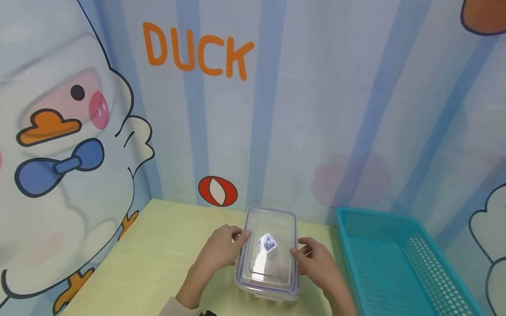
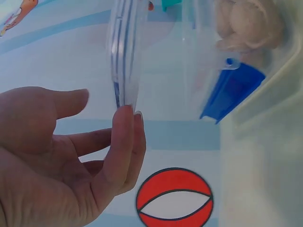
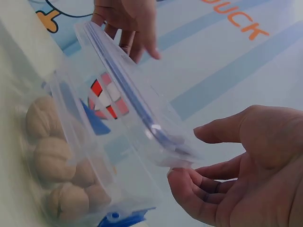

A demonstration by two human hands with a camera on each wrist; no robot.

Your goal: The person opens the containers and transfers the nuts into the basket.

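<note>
A clear plastic lid (image 1: 276,226) with a blue seal and a diamond-shaped sticker is raised over a clear food container (image 3: 135,182). My left hand (image 1: 223,248) holds the lid's left edge, fingertips under it and thumb on the upper side. At the opposite edge my right hand (image 1: 316,261) holds it likewise, its fingers (image 3: 182,189) beneath the corner. Several walnuts (image 3: 54,158) lie inside the container. Blue clasps (image 2: 234,92) hang folded outward from its walls. A gap shows between lid and container in both wrist views.
A turquoise perforated basket (image 1: 379,259) stands at the right of the pale yellow table (image 1: 158,259). Behind the table hangs a blue-striped backdrop (image 1: 316,109) printed with a cartoon duck and lettering.
</note>
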